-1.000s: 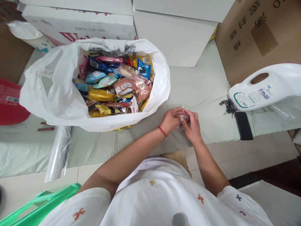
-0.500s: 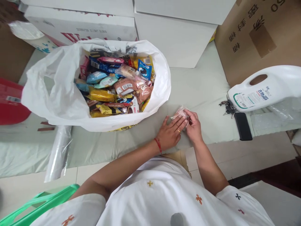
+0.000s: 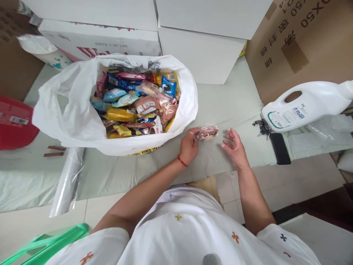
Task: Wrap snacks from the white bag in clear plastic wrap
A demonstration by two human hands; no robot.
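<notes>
My left hand point(image 3: 189, 147), with a red cord at the wrist, is closed on one end of a small clear-wrapped snack packet point(image 3: 207, 132) showing reddish-brown contents. It holds the packet just above or on the pale green cloth; which, I cannot tell. To the right, apart from the packet, my right hand point(image 3: 235, 148) has its fingers spread and holds nothing. Left of both hands stands a white plastic bag point(image 3: 154, 144) with its mouth wide, filled with several colourful snack packets point(image 3: 146, 104).
White cartons point(image 3: 198, 55) stand behind the bag. On the right are a brown carton point(image 3: 292, 48), a white detergent jug point(image 3: 300, 106), keys point(image 3: 264, 127) and a black phone point(image 3: 280, 148). A clear plastic roll point(image 3: 66, 184) overhangs the cloth's front edge; a red container point(image 3: 16, 121) sits left.
Both hands were together over the clear wrapping. Now they are apart: my left hand has turned and grips the packet's left end, and my right hand has let go and moved right.
</notes>
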